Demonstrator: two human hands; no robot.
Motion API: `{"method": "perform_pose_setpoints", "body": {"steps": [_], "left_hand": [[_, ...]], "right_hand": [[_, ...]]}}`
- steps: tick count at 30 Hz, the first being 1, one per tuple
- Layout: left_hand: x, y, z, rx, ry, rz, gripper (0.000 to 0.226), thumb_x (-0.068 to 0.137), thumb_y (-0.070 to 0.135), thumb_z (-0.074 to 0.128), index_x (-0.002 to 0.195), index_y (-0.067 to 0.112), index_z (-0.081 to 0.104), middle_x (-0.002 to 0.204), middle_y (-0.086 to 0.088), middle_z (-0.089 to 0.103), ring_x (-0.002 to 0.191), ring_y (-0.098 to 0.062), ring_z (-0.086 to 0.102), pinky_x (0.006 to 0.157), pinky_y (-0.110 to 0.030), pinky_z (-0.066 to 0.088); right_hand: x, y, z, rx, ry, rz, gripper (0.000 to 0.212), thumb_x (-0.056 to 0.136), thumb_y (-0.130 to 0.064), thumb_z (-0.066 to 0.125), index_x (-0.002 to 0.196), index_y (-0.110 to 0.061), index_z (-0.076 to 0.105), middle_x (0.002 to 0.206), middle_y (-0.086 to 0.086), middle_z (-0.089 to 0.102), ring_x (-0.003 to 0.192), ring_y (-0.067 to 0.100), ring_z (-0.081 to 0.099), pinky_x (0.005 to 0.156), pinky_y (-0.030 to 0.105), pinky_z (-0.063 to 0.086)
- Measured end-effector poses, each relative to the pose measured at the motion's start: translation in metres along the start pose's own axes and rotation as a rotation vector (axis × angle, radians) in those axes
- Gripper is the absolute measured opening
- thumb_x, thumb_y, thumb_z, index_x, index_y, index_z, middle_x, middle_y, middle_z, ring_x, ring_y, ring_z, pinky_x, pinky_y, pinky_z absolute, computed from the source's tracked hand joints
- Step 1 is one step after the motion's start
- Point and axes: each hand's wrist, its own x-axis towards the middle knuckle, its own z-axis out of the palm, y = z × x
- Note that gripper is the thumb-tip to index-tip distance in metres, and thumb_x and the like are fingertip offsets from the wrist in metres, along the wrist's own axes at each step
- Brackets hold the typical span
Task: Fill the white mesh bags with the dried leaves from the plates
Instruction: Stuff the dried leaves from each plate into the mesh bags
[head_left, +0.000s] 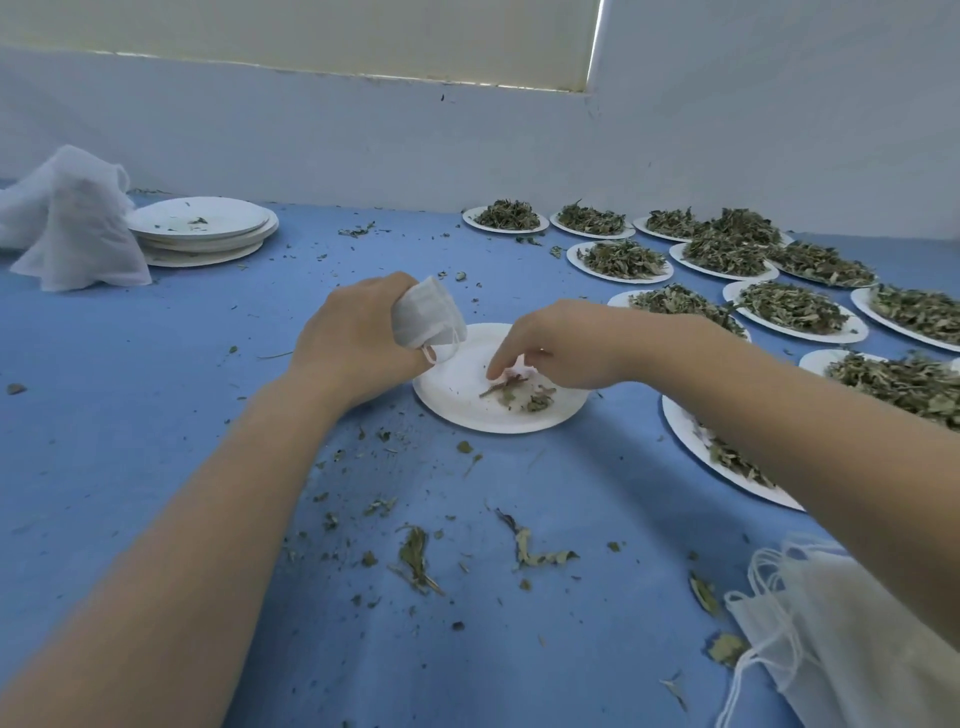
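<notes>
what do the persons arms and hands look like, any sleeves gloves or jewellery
Both forearms are bare for as far as the picture shows them: no sleeves show. The left hand and the right hand wear no gloves. No watch, bracelet or ring shows on either wrist or on the fingers that can be seen.

Both forearms reach forward, bare. The left grip (358, 332) is curled tight, fingers closed round a white mesh bag (423, 319). The right grip (556, 348) points its fingertips down, pinching.

text: none readable | labels: none | plates, bags: seemingly unmarked
</notes>
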Motion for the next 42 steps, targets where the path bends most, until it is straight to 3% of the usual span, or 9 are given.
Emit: {"method": "perform_pose_setpoints", "body": {"steps": [6, 13, 17, 25, 30, 34, 36, 39, 42], "left_hand": [[-0.001, 0.001, 0.002, 0.003, -0.028, 0.014, 0.038, 0.069, 0.035, 0.066, 0.102, 0.022, 0.056, 0.094, 0.002, 0.057, 0.090, -0.023, 0.051, 0.076, -0.039, 0.047], [0.000, 0.000, 0.004, -0.001, -0.038, 0.016, 0.033, 0.068, 0.037, 0.066, 0.096, 0.026, 0.055, 0.082, 0.009, 0.051, 0.086, -0.021, 0.049, 0.070, -0.033, 0.042], [0.000, -0.001, 0.004, -0.007, -0.036, 0.015, 0.035, 0.065, 0.039, 0.064, 0.096, 0.025, 0.055, 0.081, 0.010, 0.051, 0.085, -0.020, 0.050, 0.072, -0.034, 0.044], [-0.002, 0.001, 0.005, 0.025, -0.039, 0.039, 0.032, 0.070, 0.033, 0.067, 0.098, 0.027, 0.054, 0.082, 0.012, 0.052, 0.087, -0.020, 0.050, 0.073, -0.035, 0.045], [-0.001, 0.002, 0.004, 0.055, -0.047, 0.055, 0.033, 0.072, 0.031, 0.068, 0.102, 0.025, 0.054, 0.088, 0.006, 0.054, 0.087, -0.020, 0.049, 0.073, -0.035, 0.045], [-0.002, 0.005, 0.008, 0.059, -0.062, 0.074, 0.034, 0.071, 0.030, 0.069, 0.102, 0.025, 0.056, 0.093, 0.006, 0.056, 0.089, -0.020, 0.051, 0.075, -0.037, 0.047], [-0.003, 0.009, 0.012, 0.053, -0.036, 0.093, 0.023, 0.069, 0.029, 0.068, 0.082, 0.027, 0.049, 0.080, 0.007, 0.052, 0.080, -0.021, 0.049, 0.065, -0.032, 0.042], [-0.004, 0.014, 0.017, -0.066, 0.073, 0.081, 0.032, 0.069, 0.021, 0.065, 0.066, 0.028, 0.033, 0.064, 0.010, 0.041, 0.065, -0.018, 0.041, 0.054, -0.028, 0.033], [-0.002, 0.015, 0.014, -0.235, 0.150, 0.040, 0.025, 0.067, 0.019, 0.069, 0.074, 0.028, 0.047, 0.065, 0.010, 0.048, 0.062, -0.010, 0.045, 0.053, -0.026, 0.036]], "right_hand": [[-0.011, 0.000, 0.009, 0.061, -0.010, -0.053, 0.053, 0.087, 0.007, 0.034, 0.115, -0.026, 0.064, 0.123, -0.010, 0.054, 0.105, 0.006, 0.048, 0.090, 0.015, 0.035], [-0.016, 0.009, 0.009, 0.116, -0.067, -0.070, 0.031, 0.091, -0.022, 0.058, 0.119, -0.033, 0.062, 0.120, -0.014, 0.051, 0.096, 0.001, 0.055, 0.092, 0.020, 0.042], [-0.008, 0.004, 0.020, 0.181, 0.087, -0.093, 0.021, 0.086, -0.016, 0.066, 0.105, -0.023, 0.072, 0.103, -0.015, 0.058, 0.086, 0.002, 0.055, 0.088, 0.020, 0.043], [0.001, -0.006, 0.027, 0.080, 0.127, -0.020, 0.016, 0.093, -0.016, 0.055, 0.105, -0.017, 0.065, 0.104, -0.003, 0.065, 0.096, 0.013, 0.056, 0.086, 0.027, 0.045], [-0.002, -0.007, 0.005, 0.247, 0.405, 0.019, 0.015, 0.093, -0.015, 0.056, 0.102, -0.015, 0.067, 0.091, -0.001, 0.066, 0.080, 0.012, 0.057, 0.072, 0.017, 0.042], [0.012, -0.021, -0.005, -0.006, 0.421, 0.001, 0.016, 0.095, -0.013, 0.049, 0.102, -0.015, 0.064, 0.099, 0.000, 0.062, 0.094, 0.017, 0.054, 0.079, 0.025, 0.042], [0.020, -0.035, -0.004, -0.126, 0.433, -0.019, 0.014, 0.091, -0.007, 0.046, 0.084, -0.014, 0.056, 0.088, 0.004, 0.059, 0.079, 0.021, 0.048, 0.063, 0.026, 0.037], [0.028, -0.048, -0.002, 0.155, 0.564, 0.011, 0.017, 0.086, -0.016, 0.057, 0.075, -0.009, 0.067, 0.063, 0.004, 0.055, 0.058, 0.011, 0.040, 0.050, 0.019, 0.027], [0.024, -0.047, -0.005, 0.731, 0.629, 0.028, 0.009, 0.075, -0.026, 0.073, 0.067, -0.027, 0.073, 0.057, -0.004, 0.065, 0.055, 0.000, 0.049, 0.047, 0.011, 0.034]]}}
